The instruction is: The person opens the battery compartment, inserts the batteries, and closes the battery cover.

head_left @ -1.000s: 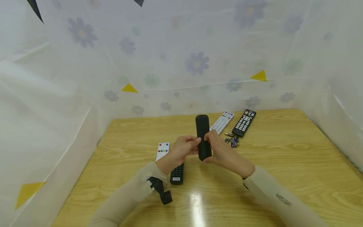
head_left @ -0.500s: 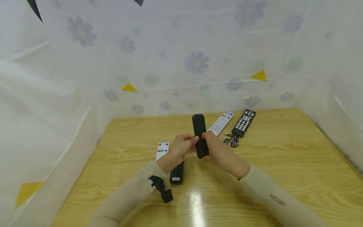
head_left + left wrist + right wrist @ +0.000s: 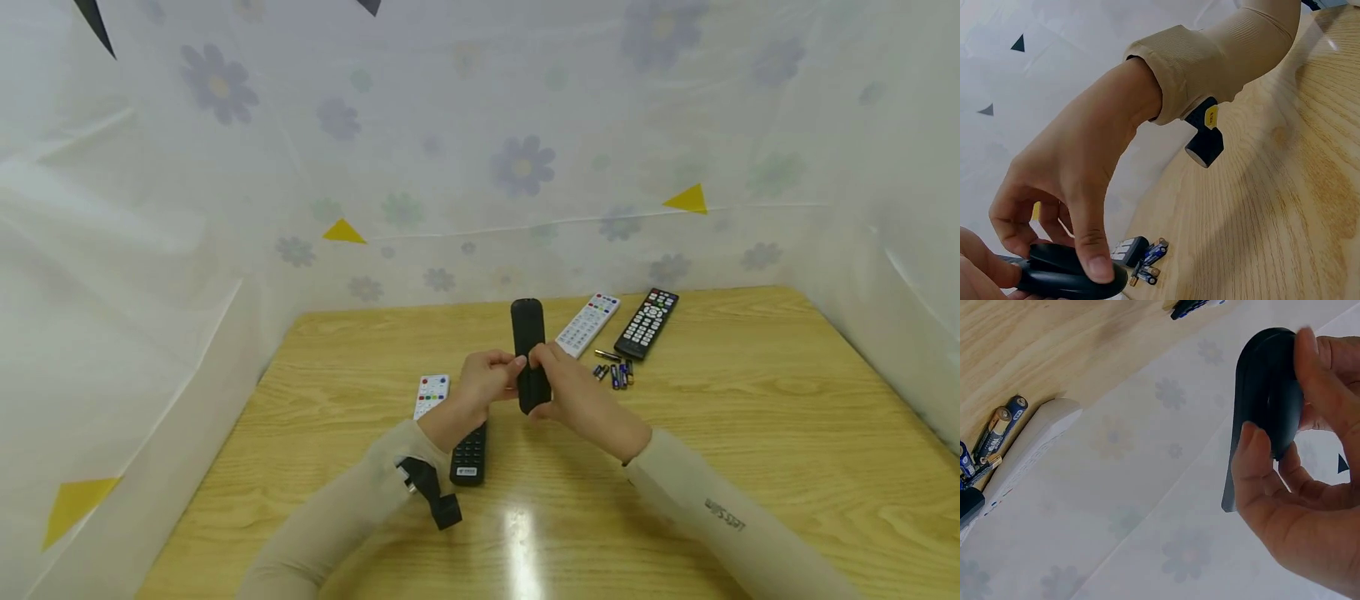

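Observation:
In the head view, a black remote control (image 3: 527,321) is held up with its plain back showing. My left hand (image 3: 483,387) grips its left edge, thumb on the back. On the lower right side, my right hand (image 3: 581,400) pinches the battery cover (image 3: 1057,257) between thumb and index finger. The left wrist view shows that cover tilted, with a gap between it and the remote's body. In the right wrist view, the cover (image 3: 1285,403) also stands at an angle to the body. The inside of the battery compartment is hidden.
On the wooden table (image 3: 750,417) lie a white remote (image 3: 588,325) and a black remote (image 3: 647,323) at the back right, with several loose batteries (image 3: 618,375) before them. Another white remote (image 3: 431,393) and black remote (image 3: 468,458) lie partly under my left arm.
Both hands and the held remote have shifted slightly left. The battery cover now appears raised at an angle from the remote's lower back, which looked flatter before.

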`<state>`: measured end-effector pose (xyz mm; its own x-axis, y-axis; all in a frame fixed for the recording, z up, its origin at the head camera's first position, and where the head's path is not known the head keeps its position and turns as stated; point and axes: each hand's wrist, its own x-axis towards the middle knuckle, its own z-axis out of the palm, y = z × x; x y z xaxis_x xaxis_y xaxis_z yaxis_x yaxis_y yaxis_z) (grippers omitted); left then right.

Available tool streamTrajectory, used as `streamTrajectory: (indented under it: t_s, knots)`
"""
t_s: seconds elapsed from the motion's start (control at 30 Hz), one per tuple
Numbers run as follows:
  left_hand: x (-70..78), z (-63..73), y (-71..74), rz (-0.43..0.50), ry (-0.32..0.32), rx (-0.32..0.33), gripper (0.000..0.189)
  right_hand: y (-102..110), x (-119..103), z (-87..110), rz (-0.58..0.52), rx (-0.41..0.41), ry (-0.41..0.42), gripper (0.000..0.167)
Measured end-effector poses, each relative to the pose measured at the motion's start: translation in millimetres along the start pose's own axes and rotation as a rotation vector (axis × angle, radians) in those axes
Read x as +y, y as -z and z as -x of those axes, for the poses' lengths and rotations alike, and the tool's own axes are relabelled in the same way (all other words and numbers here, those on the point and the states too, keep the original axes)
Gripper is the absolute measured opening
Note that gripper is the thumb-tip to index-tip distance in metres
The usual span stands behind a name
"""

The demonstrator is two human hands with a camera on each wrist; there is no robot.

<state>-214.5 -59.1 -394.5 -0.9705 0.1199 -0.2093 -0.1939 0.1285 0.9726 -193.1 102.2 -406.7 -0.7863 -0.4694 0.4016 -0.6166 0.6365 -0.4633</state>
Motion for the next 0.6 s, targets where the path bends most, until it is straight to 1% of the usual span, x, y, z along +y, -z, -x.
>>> streamTrajectory:
  t_s: [0.1, 0.2, 0.3, 0.43, 0.5, 0.6]
  knots:
    - [0.3, -1.5, 1.2, 0.011, 0.008, -0.013, 0.025, 1.3, -1.6, 2.6, 0.033, 0.069, -0.01, 0.05]
    - [1.4, -2.0, 1.8, 0.029, 0.016, -0.026, 0.028, 4.5, -3.2, 3.9, -0.013, 0.125, -0.055, 0.036]
    - [1.9, -1.9, 2.1, 0.041, 0.014, -0.032, 0.03, 8.1, -3.1, 5.7, -0.12, 0.128, -0.12, 0.029]
    - [1.7, -2.5, 3.7, 0.055, 0.013, -0.034, 0.03, 12.2, -0.6, 10.5, -0.207, 0.101, -0.178, 0.034]
    - [2.2, -2.8, 5.7, 0.054, 0.017, -0.035, 0.031, 14.3, 1.7, 12.6, -0.231, 0.098, -0.186, 0.036]
    - [3.4, -3.2, 10.6, 0.046, 0.03, -0.031, 0.037, 18.2, 6.7, 16.2, -0.272, 0.094, -0.19, 0.028]
